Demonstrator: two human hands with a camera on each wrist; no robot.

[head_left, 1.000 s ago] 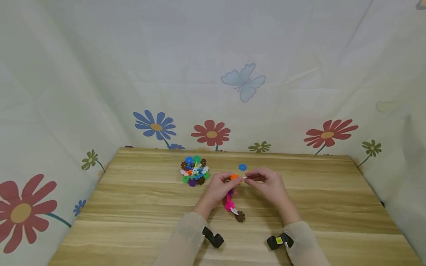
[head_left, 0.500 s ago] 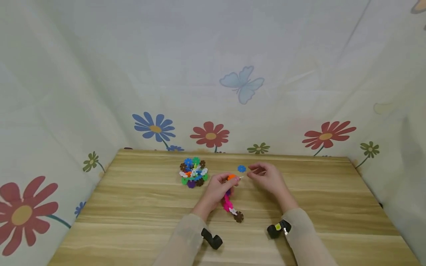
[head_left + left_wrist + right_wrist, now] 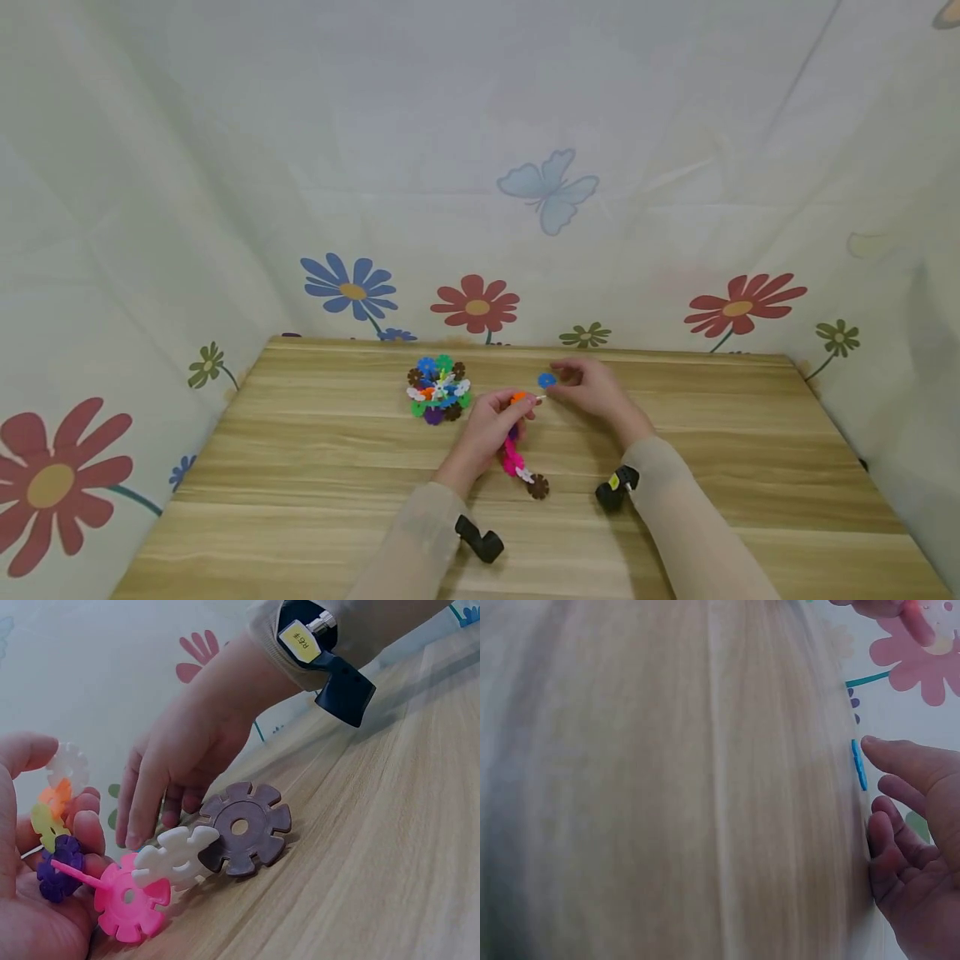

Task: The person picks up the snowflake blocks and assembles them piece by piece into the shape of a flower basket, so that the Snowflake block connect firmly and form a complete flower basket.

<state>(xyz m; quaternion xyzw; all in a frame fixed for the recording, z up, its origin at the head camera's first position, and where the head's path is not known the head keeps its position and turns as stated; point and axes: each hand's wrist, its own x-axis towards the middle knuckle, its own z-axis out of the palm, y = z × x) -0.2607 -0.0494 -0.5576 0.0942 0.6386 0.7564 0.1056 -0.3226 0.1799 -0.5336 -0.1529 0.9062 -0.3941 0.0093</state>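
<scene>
My left hand holds a chain of interlocking snowflake discs. In the left wrist view the chain runs from a white disc by the thumb through orange, yellow and purple ones to pink, white and brown discs at its low end. Beyond it my right hand is beside a loose blue disc lying flat on the table. Its fingers are spread around the disc's right side; in the right wrist view one fingertip nearly meets the disc.
A round cluster of joined snowflake discs in many colours stands on the wooden table, left of my hands. Behind the table hangs a pale cloth printed with flowers and a butterfly.
My right hand has let go of the white disc at the chain's upper end and moved up to the blue disc. The left hand keeps the chain nearly in place.
</scene>
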